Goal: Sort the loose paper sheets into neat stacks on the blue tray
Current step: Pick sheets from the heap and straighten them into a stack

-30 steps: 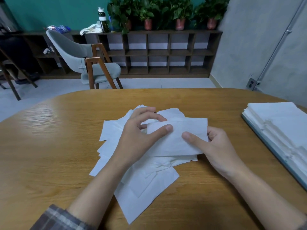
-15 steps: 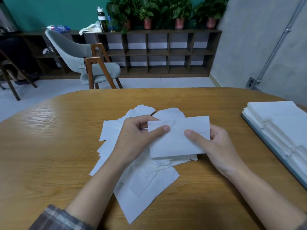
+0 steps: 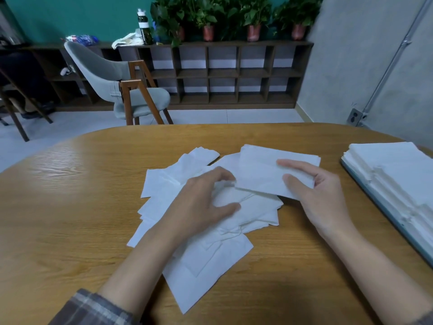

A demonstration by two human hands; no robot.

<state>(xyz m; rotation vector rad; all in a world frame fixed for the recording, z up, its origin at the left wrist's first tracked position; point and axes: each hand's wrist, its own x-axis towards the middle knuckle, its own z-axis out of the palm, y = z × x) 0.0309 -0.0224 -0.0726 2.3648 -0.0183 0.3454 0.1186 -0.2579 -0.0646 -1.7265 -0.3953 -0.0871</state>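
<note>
A loose pile of white paper sheets (image 3: pixel 201 259) lies spread on the wooden table in front of me. My right hand (image 3: pixel 321 198) pinches one folded white sheet (image 3: pixel 260 174) by its right end, held a little above the pile. My left hand (image 3: pixel 201 202) rests on the pile with fingers spread and curled, touching the sheets beneath it and holding nothing. At the right edge of the table sits the blue tray (image 3: pixel 384 214), carrying neat stacks of white sheets (image 3: pixel 398 174).
The oval wooden table (image 3: pixel 70 207) has bare surface to the left and near me. Beyond it stand a grey chair (image 3: pixel 121 90), a dark shelf unit (image 3: pixel 234 73) with potted plants and a bottle, and a grey wall on the right.
My left hand has let go of the folded sheet and dropped onto the pile. My right hand has carried the sheet up and to the right, toward the tray.
</note>
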